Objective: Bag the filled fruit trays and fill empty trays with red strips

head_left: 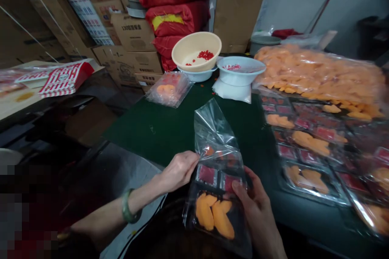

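A black tray (216, 200) with orange fruit slices and red packets sits partly inside a clear plastic bag (212, 129) near the table's front edge. My left hand (179, 170) pinches the bag's left edge beside the tray. My right hand (255, 206) grips the tray's right side through the plastic, thumb on top. A green bangle (127, 210) circles my left wrist.
Several filled trays (306, 145) lie on the green table (158, 129) at right, below a big bag of orange slices (319, 73). Behind stand a cream bowl with red bits (197, 50), a pale blue bowl (240, 71), a bagged tray (169, 89), cartons and red sacks (170, 20).
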`<move>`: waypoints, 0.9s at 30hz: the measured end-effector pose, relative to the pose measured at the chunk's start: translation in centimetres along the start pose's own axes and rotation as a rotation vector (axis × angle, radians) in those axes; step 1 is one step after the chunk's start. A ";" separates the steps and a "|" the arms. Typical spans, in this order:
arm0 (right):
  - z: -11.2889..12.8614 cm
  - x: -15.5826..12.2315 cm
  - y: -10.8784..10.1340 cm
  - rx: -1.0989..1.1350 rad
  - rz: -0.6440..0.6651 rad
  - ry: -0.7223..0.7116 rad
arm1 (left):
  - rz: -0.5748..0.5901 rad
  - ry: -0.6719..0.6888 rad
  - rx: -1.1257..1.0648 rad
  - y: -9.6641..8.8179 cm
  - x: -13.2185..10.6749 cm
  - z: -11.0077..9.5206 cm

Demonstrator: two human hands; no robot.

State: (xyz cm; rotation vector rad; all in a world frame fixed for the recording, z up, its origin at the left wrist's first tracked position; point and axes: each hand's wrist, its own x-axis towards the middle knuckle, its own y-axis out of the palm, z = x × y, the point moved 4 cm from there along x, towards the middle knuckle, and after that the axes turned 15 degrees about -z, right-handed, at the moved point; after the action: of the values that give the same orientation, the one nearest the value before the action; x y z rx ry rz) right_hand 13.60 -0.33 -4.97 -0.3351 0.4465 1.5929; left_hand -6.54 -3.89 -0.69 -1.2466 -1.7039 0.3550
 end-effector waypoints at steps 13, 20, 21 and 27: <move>1.7 0.7 -1.2 -0.975 0.316 -0.654 | -0.173 -0.322 -0.051 -0.7 -0.8 2.2; 2.1 1.7 1.0 -1.207 0.094 -1.170 | 0.025 -0.203 0.035 1.2 1.7 3.8; 2.3 1.7 1.5 -1.204 0.095 -1.225 | 0.061 -0.170 0.054 1.3 2.2 3.8; 4.8 3.7 3.6 -1.132 0.076 -1.307 | 0.198 0.054 0.189 1.9 4.9 3.4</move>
State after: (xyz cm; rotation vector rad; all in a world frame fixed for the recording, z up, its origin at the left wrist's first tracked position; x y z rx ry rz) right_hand 10.01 5.07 -2.21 -0.0369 -1.4858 1.6418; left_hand -8.31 2.07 -1.19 -1.2746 -1.4687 0.5820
